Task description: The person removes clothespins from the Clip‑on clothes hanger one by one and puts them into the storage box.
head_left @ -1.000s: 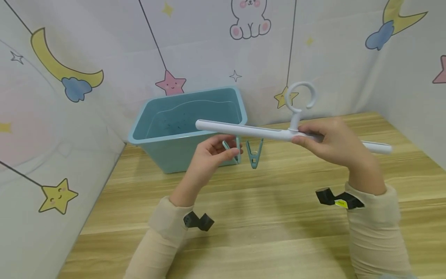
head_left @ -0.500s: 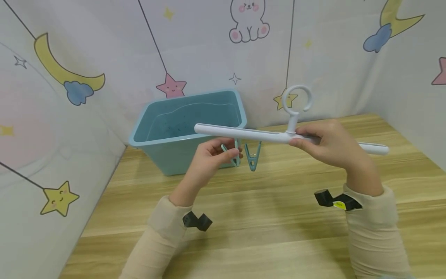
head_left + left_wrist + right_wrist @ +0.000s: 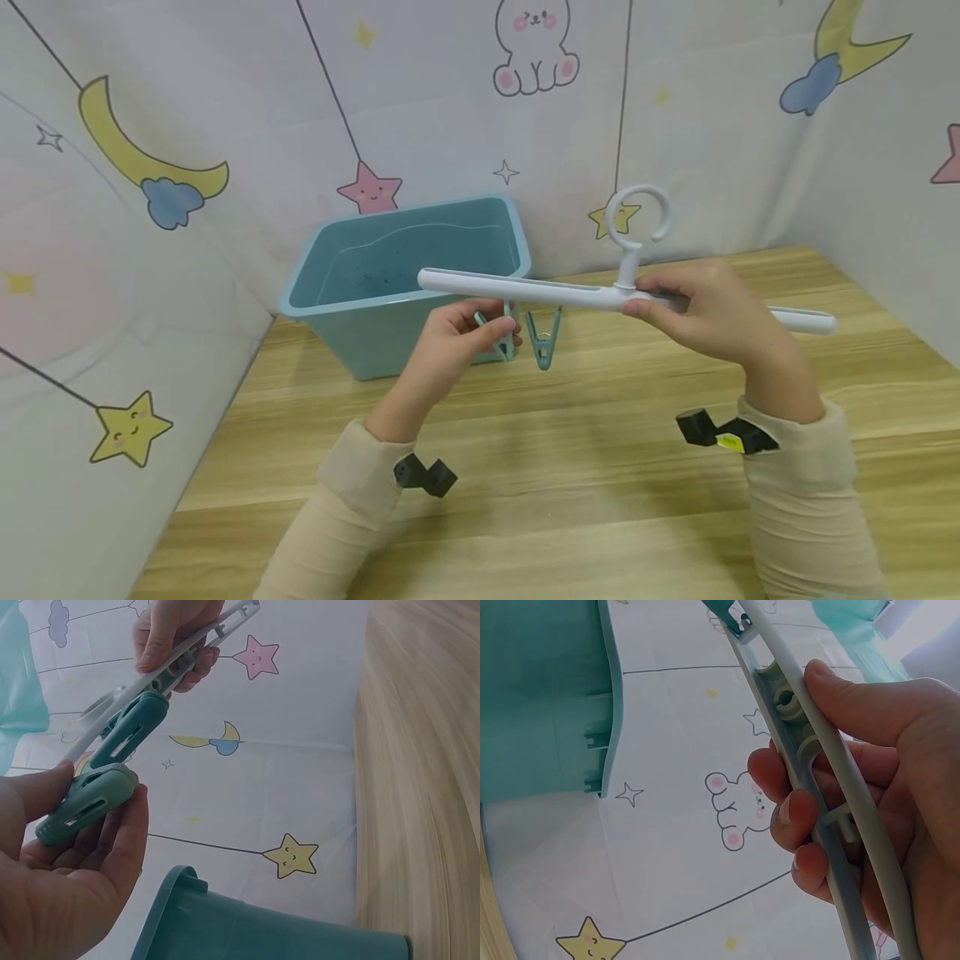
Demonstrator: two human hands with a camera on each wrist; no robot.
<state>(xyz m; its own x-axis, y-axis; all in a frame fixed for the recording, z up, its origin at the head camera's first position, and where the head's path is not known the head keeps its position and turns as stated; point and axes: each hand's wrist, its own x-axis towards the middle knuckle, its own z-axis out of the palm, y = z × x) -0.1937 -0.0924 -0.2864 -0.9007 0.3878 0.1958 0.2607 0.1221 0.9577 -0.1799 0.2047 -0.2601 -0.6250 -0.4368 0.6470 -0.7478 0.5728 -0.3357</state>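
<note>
Left hand (image 3: 457,335) pinches a clip (image 3: 88,796); right hand (image 3: 708,312) curls round a hanger (image 3: 573,293).

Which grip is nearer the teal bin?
Left. The left grip, pinching a clip, is in front of the teal bin near its right end; the right grip is farther off to the right, holding the white hanger.

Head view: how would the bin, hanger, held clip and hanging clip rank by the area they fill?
1. Bin
2. Hanger, longer but thin
3. Held clip and hanging clip: unranked; they look alike, and the held one is partly hidden.
</note>
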